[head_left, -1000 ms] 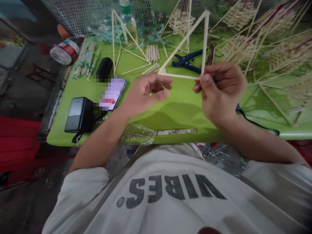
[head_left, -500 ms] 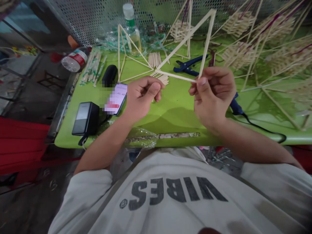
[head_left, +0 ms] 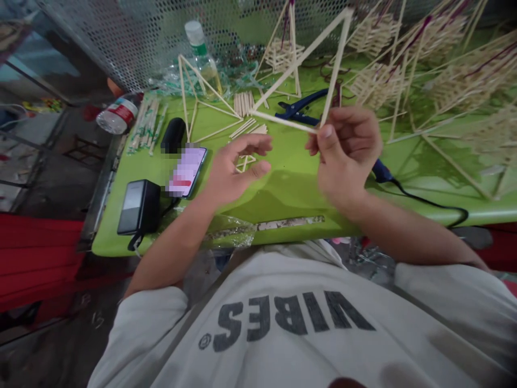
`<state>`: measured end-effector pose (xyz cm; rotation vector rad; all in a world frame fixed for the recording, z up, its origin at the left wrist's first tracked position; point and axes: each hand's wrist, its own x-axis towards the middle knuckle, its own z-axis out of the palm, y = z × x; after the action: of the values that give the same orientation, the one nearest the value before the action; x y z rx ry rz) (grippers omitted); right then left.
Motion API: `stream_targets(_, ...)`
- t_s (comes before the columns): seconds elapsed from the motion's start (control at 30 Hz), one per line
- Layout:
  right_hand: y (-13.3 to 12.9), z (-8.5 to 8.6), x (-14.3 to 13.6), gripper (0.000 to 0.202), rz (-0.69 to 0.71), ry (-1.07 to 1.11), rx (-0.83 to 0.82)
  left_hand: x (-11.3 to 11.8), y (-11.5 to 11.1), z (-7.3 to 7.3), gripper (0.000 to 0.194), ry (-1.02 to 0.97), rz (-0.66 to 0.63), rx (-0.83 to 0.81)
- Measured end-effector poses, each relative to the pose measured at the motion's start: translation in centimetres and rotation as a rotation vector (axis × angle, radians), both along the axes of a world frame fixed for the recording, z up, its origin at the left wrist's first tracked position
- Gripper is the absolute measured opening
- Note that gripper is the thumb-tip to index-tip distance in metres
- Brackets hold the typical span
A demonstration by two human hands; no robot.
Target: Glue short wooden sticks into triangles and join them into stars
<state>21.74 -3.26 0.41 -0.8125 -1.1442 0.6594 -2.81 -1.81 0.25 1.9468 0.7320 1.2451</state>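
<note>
My right hand [head_left: 349,153] pinches one corner of a triangle of pale wooden sticks [head_left: 336,67], raised above the green table [head_left: 283,188]. Thumb and fingers of my left hand [head_left: 238,167] are apart, with nothing between them. Beyond my left hand lie loose short sticks [head_left: 244,128] and a bundle of sticks [head_left: 243,103]. Just past its fingertips, a small stick shape [head_left: 245,161] rests on the table, partly hidden. A stick frame [head_left: 196,101] stands farther back on the left. Blue cutters [head_left: 301,108] lie behind the held triangle.
At left are a phone [head_left: 188,172], a black power bank [head_left: 138,207], a black cylinder [head_left: 173,134], wrapped sticks [head_left: 147,126] and a lying bottle [head_left: 119,113]. An upright bottle [head_left: 204,62] is at the back. Stick structures [head_left: 377,83] crowd the right, near a blue corded tool [head_left: 382,171].
My left hand has opened, its thumb and fingers spreading apart. The right hand keeps its pinch on the triangle. The view has shifted slightly, and the small stick shape now shows.
</note>
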Motion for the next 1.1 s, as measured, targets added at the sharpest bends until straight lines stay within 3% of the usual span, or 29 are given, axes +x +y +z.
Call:
stream_targets(0.13,-0.7,-0.8,-2.1,0.057,0.068,0.021,0.026,1.5,-1.2,0.5,0.05,-0.147,0.084,-0.032)
stream_targets(0.33,-1.6,-0.7,-3.1,0.049,0.191,0.038,0.016,2.8,-2.5,1.1,0.052,-0.222,0.247,0.007)
stream_targets(0.5,-1.6,-0.9,-2.5,0.051,0.261,0.012,-0.065,2.4,-2.7,1.4,0.046,-0.189,0.256,-0.014)
stream_targets(0.67,-0.6,-1.4,-1.9,0.057,0.437,0.059,-0.144,2.0,-2.7,1.7,0.028,-0.177,0.172,-0.011)
stream_targets(0.8,0.1,-1.7,-1.9,0.059,0.551,0.087,-0.254,2.1,-2.6,1.5,0.032,-0.139,0.157,-0.031)
stream_targets(1.1,0.4,-2.2,-2.3,0.065,0.496,0.124,-0.155,2.5,-2.5,0.7,0.046,-0.093,0.209,0.007)
